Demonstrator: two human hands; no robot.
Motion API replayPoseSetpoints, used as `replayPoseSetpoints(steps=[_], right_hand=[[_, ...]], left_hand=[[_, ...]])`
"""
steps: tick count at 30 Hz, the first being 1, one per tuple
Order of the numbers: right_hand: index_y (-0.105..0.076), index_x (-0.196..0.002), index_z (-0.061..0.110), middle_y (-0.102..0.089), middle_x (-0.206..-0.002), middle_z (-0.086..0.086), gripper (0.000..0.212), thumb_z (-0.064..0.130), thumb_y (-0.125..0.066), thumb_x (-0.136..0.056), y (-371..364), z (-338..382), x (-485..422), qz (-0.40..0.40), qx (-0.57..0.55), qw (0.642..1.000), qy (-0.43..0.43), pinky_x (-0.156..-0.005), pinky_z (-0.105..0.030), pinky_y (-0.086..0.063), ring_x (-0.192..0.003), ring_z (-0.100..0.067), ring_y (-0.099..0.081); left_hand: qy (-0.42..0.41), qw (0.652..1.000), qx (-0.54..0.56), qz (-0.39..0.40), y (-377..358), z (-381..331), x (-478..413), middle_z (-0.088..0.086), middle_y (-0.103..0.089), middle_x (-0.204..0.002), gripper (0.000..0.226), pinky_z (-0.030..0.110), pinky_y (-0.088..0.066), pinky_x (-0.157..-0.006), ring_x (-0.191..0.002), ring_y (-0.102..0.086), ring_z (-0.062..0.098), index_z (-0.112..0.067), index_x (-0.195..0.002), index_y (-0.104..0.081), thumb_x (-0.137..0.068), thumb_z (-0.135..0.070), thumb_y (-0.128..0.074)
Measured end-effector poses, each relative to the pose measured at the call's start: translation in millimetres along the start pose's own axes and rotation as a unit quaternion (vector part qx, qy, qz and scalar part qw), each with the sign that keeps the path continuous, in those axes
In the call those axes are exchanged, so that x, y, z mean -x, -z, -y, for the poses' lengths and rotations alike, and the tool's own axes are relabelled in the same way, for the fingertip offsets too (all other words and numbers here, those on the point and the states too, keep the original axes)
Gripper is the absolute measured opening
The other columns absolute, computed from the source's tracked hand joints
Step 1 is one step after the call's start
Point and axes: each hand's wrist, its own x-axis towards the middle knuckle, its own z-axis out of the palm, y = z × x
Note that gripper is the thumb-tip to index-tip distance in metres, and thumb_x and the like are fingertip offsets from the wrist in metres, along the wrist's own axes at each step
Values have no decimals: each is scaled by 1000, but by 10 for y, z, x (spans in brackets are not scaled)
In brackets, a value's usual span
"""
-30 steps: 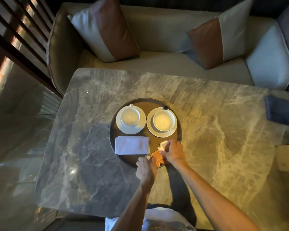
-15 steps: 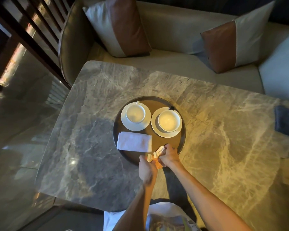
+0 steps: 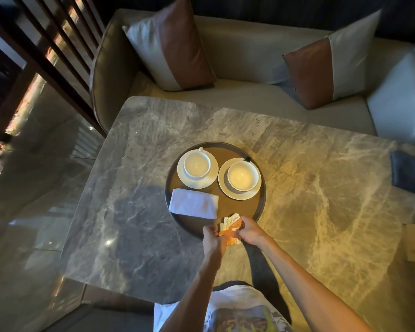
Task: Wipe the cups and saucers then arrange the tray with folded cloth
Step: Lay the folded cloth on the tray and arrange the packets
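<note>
Left hand (image 3: 213,236) and right hand (image 3: 250,230) both pinching packets (image 3: 229,227) over tray (image 3: 263,195) near rim. Cloth (image 3: 193,203) lying flat on tray, long axis running left-right. Cups (image 3: 197,165) sitting upright on saucers (image 3: 237,195), handles pointing away. Tray resting on tabletop (image 3: 321,200).

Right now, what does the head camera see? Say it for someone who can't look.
The left hand and right hand hold small paper sachets at the near edge of a round tray on a marble table. The tray carries two white cups on saucers and a folded white cloth.
</note>
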Motion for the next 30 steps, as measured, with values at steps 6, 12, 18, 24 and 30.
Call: replayPoseSetpoints(steps=[6,12,18,24,30], right_hand=[[-61,-126,20,-72,-112,4,41,23,-72,-87,79,-86,380,25,-171,984,48,-85,-28,-57,-105,-14,-67],[-65,-113,41,-74,-105,20,27,41,-69,-87,74,113,888,35,-194,970,139,-82,-19,-56,-101,-1,-68],[-58,-129,28,-68,-121,12,40,17,-66,-91,279,285,1198,-42,-162,952,256,-101,-25,-48,-116,-3,-61],[-51,-139,24,-59,-128,1,51,16,-67,-91,344,312,1402,-214,-112,931,275,-96,-17,-45,-120,-10,-55],[-54,-138,20,-59,-125,-4,56,18,-74,-85,462,388,1615,-239,-157,918,276,-102,-37,-50,-116,-17,-58]], left_hand=[[-106,981,98,130,295,-157,276,10,-68,-95,27,20,-56,-67,-81,-69,15,-7,-108,-60,-87,-21,-70],[-126,924,184,312,478,-451,638,18,-66,-105,21,43,-58,-88,-97,-69,29,-11,-115,-61,-95,-17,-61],[-172,942,91,275,402,-802,970,11,-70,-117,41,41,-59,-87,-111,-68,29,-15,-132,-54,-92,-14,-59],[-253,934,3,251,341,-1148,1305,-7,-74,-113,26,17,-57,-75,-107,-69,7,-30,-124,-59,-99,-24,-54],[-286,927,-2,242,337,-1378,1558,-7,-76,-99,20,16,-56,-73,-94,-72,2,-33,-105,-63,-103,-30,-44]])
